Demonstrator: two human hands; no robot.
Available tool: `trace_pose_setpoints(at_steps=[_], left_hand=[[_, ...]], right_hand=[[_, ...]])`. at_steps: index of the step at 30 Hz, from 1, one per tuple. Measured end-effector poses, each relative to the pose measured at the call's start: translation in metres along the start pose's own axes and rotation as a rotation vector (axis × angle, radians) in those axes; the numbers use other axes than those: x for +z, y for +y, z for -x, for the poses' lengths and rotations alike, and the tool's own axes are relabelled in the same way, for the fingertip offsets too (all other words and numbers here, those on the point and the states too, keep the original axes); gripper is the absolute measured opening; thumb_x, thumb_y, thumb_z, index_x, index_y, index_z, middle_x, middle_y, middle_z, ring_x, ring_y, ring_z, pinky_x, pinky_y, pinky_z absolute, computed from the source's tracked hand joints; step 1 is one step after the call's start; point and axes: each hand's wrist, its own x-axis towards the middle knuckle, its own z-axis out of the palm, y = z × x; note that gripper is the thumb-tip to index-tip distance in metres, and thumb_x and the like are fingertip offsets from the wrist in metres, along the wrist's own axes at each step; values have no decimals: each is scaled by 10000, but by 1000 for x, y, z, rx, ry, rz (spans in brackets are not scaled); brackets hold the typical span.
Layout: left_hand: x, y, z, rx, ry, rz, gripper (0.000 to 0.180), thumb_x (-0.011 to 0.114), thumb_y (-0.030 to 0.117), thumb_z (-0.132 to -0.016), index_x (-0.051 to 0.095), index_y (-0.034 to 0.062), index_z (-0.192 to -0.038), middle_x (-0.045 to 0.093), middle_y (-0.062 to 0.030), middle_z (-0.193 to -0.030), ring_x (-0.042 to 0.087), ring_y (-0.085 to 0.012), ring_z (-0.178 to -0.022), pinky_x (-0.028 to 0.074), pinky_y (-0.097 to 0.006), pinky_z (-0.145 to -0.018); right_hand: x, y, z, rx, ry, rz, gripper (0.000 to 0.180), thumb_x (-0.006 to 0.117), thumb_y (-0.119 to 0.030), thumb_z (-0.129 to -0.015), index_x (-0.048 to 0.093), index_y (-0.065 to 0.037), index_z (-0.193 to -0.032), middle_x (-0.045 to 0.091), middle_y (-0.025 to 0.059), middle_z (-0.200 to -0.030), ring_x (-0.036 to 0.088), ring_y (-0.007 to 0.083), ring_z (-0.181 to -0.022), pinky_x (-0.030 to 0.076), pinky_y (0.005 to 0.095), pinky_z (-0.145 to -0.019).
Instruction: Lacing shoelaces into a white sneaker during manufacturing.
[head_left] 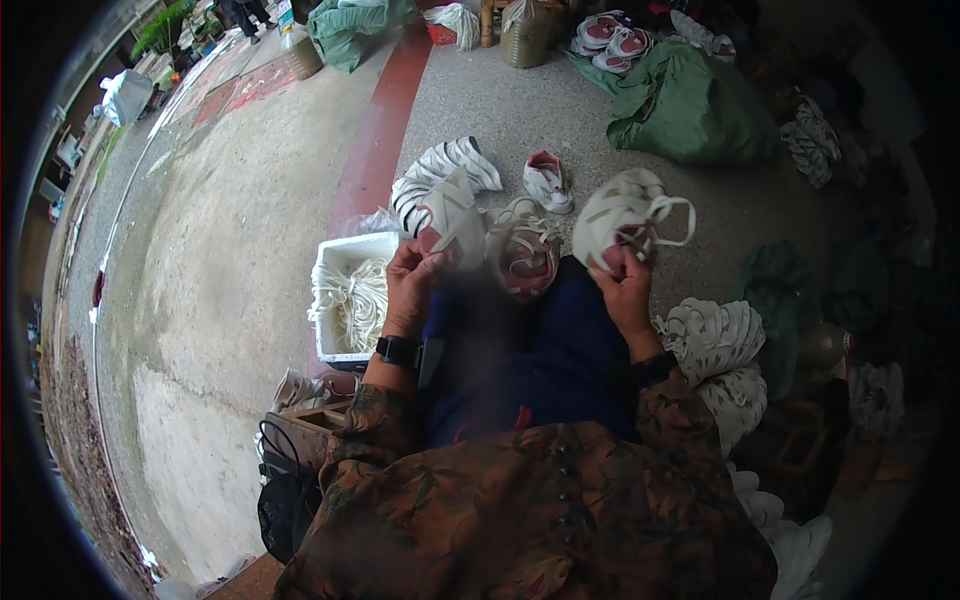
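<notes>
My left hand (410, 282) is closed on the edge of a white shoe upper (455, 225) with pink lining, held up over my left knee. Over the other knee, my right hand (628, 292) pinches a second white shoe upper (618, 205), from which a loop of white lace hangs to the right. Between the two, apart from both hands, is a laced shoe upper (527, 262) with pink inside showing. A small white and pink shoe (547, 182) stands on the floor beyond. To its left, a curved row of nested white uppers (440, 180) lies on the floor.
Left of my legs, a white foam box (322, 330) holds bundled white laces (358, 305). Stacked white shoe parts (715, 340) lie by my right arm. A green sack (690, 105) sits at the far right, with more shoes (610, 40) behind it. A plastic jug (524, 38) stands farther back.
</notes>
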Motion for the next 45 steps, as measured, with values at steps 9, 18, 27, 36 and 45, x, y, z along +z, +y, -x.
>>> trace_pose_setpoints(at_steps=[9, 18, 27, 36, 45], left_hand=[[-5, 28, 10, 91, 71, -108, 151, 707, 79, -786, 558, 66, -814, 671, -46, -832, 521, -73, -654, 400, -209, -622], [56, 8, 16, 30, -368, -641, 164, 682, -20, -785, 609, 19, -926, 660, -19, -871, 599, -91, -838, 478, -248, -765], [100, -8, 18, 327, -541, -1114, 101, 716, 100, -778, 626, 55, -784, 611, -96, -706, 622, -232, -671, 481, -315, -627], [89, -30, 9, 169, -655, -1002, 129, 672, 174, -794, 655, 49, -820, 641, -112, -759, 638, -306, -736, 506, -373, -682], [86, -89, -25, 486, -342, -1419, 556, 577, 350, -827, 462, 21, -1261, 410, -179, -1342, 366, -397, -1259, 312, -467, -1013]], right_hand=[[78, -1, 8, -236, -699, 15, 105, 622, -69, -766, 659, -114, -853, 569, 94, -867, 554, 308, -941, 194, 523, -1097], [95, 0, 17, -144, -538, -18, 186, 588, -67, -804, 639, -72, -983, 533, 169, -1119, 492, 285, -1122, 271, 471, -1067], [48, 57, 10, 631, -126, -516, 335, 584, -241, -896, 529, -8, -1130, 584, 193, -1066, 566, 324, -1022, 447, 355, -875], [106, 43, 6, 117, -248, 61, 541, 560, -229, -872, 387, 87, -1275, 383, 337, -1301, 410, 466, -1189, 350, 454, -1017], [107, 60, 25, 181, -372, -40, 609, 527, -130, -846, 276, 79, -1361, 264, 354, -1391, 291, 488, -1294, 247, 468, -1096]])
